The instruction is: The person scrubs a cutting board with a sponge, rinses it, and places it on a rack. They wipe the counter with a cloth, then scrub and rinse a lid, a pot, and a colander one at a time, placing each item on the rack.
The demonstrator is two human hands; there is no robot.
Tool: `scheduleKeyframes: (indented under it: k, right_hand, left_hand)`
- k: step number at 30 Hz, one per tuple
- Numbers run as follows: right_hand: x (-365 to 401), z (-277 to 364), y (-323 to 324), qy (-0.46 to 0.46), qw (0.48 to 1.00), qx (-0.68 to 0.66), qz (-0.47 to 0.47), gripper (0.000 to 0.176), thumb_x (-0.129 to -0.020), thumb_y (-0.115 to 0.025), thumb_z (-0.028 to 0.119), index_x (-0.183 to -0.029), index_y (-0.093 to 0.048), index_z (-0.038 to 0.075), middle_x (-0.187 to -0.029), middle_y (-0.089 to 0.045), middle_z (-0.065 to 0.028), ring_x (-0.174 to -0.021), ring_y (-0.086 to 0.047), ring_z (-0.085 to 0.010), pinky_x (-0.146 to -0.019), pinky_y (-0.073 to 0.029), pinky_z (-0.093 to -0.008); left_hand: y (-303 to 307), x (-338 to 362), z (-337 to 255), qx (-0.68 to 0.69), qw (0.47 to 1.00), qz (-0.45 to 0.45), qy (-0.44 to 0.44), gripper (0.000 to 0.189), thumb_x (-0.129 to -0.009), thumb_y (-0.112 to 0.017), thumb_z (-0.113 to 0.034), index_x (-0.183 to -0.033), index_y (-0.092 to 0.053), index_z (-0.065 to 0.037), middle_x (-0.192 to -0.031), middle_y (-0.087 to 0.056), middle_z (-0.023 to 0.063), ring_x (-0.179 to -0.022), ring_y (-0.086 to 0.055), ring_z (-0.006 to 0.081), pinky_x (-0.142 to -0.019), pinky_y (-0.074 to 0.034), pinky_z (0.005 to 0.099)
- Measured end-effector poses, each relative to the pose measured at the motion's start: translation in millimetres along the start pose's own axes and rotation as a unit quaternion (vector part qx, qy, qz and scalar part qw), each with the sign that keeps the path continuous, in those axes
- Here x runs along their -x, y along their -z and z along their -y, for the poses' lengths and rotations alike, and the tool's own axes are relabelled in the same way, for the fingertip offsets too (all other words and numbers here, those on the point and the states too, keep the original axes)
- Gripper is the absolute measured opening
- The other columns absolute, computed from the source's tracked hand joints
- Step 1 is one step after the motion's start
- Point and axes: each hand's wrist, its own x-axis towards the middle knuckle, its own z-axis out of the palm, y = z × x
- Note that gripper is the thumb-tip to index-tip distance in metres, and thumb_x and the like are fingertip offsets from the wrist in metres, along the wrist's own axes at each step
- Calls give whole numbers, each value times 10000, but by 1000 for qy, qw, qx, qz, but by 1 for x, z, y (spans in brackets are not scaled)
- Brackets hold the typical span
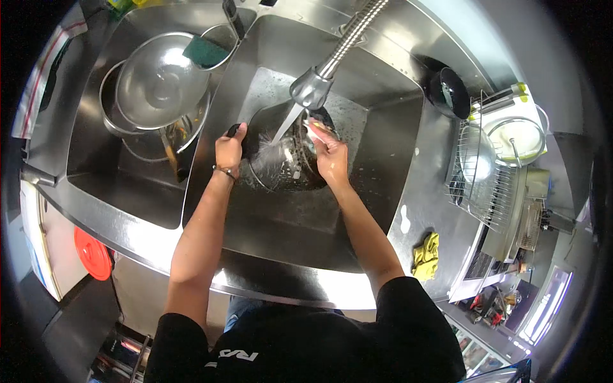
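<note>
A dark metal pot (290,167) lies tilted in the right-hand sink basin (274,230), its inside wet. My left hand (228,153) is closed around the pot's black handle at its left side. From the spray faucet (311,87), a stream of water runs into the pot and splashes inside. My right hand (333,161) is at the pot's right rim, fingers closed on a small pale pinkish thing (319,132) whose kind I cannot make out. It touches the pot wall there.
The left basin holds a large metal bowl (159,80), other cookware and a green scouring pad (205,51). A black bowl (449,92), a wire dish rack (476,172) and a yellow cloth (426,256) are on the right counter. A red lid (92,253) is at lower left.
</note>
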Motion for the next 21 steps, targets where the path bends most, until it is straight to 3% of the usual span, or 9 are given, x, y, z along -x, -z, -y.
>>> scheduleKeyframes:
  k: [3, 4, 7, 8, 11, 15, 18, 19, 21]
  right_hand:
    - [-15, -60, 22, -134, 970, -181, -89, 251, -849, -536, -20, -1083, -622, 12, -1154, -588, -98, -1059, -543, -188, -911, -415, -285]
    - [-28, -73, 40, -238, 894, -358, -130, 287, -887, -457, 82, -1141, -583, 37, -1153, -572, -107, -1000, -550, -189, -856, -433, -320]
    - [-28, -39, 67, -266, 765, -584, -61, 465, -927, -322, 349, -1189, -486, 1, -1178, -541, -179, -994, -560, -286, -835, -462, -413]
    - [-27, -21, 67, -266, 767, -581, -60, 465, -927, -322, 349, -1189, -486, 1, -1178, -541, -179, -994, -560, -286, -835, -462, -413]
    - [-27, 15, 60, -231, 610, -749, 114, 520, -893, -405, 423, -1206, -462, 13, -1233, -485, -210, -1057, -519, -366, -843, -458, -468]
    - [-23, 73, 28, -259, 637, -696, 207, 561, -857, -476, 446, -1230, -453, 27, -1238, -472, -217, -1132, -449, -441, -902, -397, -595]
    - [-23, 104, -4, -217, 788, -518, 253, 420, -850, -567, 316, -1187, -493, 77, -1175, -514, -177, -1062, -534, -323, -805, -470, -510]
    - [-26, 101, -8, -222, 786, -517, 257, 420, -850, -567, 316, -1187, -493, 77, -1175, -514, -177, -1062, -534, -323, -805, -470, -510]
    - [-35, 95, -14, -179, 896, -323, 247, 334, -836, -617, 208, -1129, -530, 73, -990, -596, -109, -859, -594, -203, -697, -491, -380]
  left_hand:
    - [0, 10, -7, 34, 999, 24, -27, 348, -784, -679, -295, -846, -650, 46, -724, -619, 22, -661, -510, 115, -647, -414, 269]
    - [-2, 7, -11, 43, 998, 26, -35, 348, -784, -679, -295, -846, -650, 46, -724, -619, 22, -661, -510, 115, -647, -414, 269]
    - [-6, 7, -10, 75, 995, 5, -66, 301, -795, -685, -267, -783, -664, 33, -675, -599, -18, -614, -492, 81, -590, -402, 248]
    - [-5, 5, -12, 74, 996, 2, -51, 282, -798, -687, -249, -782, -663, 31, -667, -588, -32, -608, -482, 63, -582, -400, 244]
    - [-2, 9, -19, 88, 994, 3, -69, 281, -800, -686, -251, -771, -663, 27, -660, -580, -43, -599, -475, 58, -571, -396, 235]
    - [4, 9, -21, 15, 989, 60, -132, 273, -790, -694, -249, -747, -666, 19, -602, -560, -32, -558, -455, 55, -516, -387, 237]
    - [8, 15, -27, -47, 981, 98, -159, 250, -743, -728, -202, -727, -644, 33, -582, -591, 14, -540, -482, 58, -493, -398, 260]
    - [10, 13, -24, -61, 970, 139, -188, 235, -734, -729, -186, -741, -643, 32, -593, -603, 30, -545, -492, 62, -499, -404, 261]
    - [9, 20, -24, -44, 945, 214, -243, 212, -705, -734, -149, -770, -640, 29, -608, -615, 59, -550, -505, 75, -516, -419, 265]
